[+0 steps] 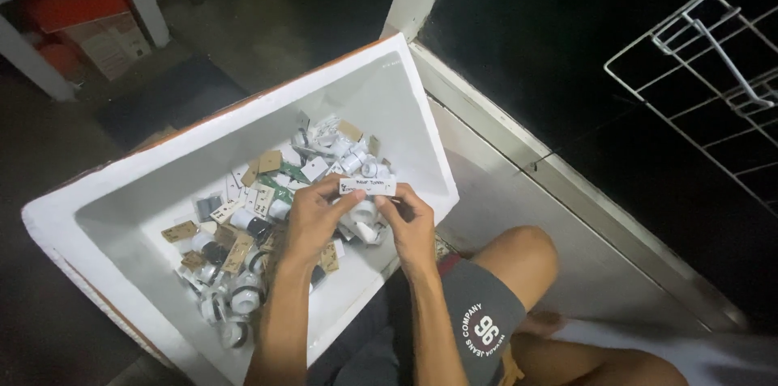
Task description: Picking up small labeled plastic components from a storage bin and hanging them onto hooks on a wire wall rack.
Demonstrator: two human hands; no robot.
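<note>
Here, white label strip (369, 186) pinched between left hand (312, 216) and right hand (412, 220), above foam box (381, 82)

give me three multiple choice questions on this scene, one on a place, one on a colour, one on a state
1. Where do the small fittings and tags lie?
A. in the white foam box
B. on the wire rack
C. on the person's knee

2. What colour is the foam box inside?
A. blue
B. white
C. green

3. How is the small white label strip held?
A. lying loose in the box
B. pinched by one hand only
C. held between both hands above the box

Answers:
1. A, the pile sits on the box floor.
2. B, its walls and rim show white.
3. C, the left hand and the right hand each grip an end.
</note>
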